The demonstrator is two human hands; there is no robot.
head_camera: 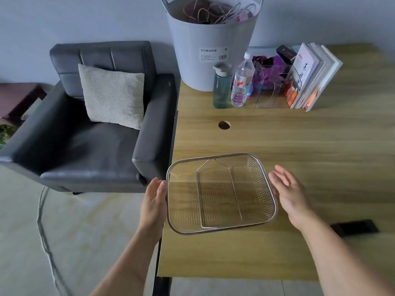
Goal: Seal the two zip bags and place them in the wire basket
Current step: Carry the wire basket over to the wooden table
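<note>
A square wire basket [259, 165] with a metal rim lies on the near left part of the wooden table [299, 135]; nothing is inside it. My left hand [154, 199] is at the basket's left rim, palm turned toward it, fingers apart. My right hand [290, 193] hovers at the basket's right side, fingers spread, slightly apart from the rim. Neither hand holds anything. No zip bags are visible in this view.
At the table's back stand a large grey tub [211, 50], a teal bottle [222, 86], a clear water bottle [242, 82], a clear organizer with purple items [270, 75] and books [312, 77]. A black object [354, 227] lies near right. A grey armchair [96, 129] is left.
</note>
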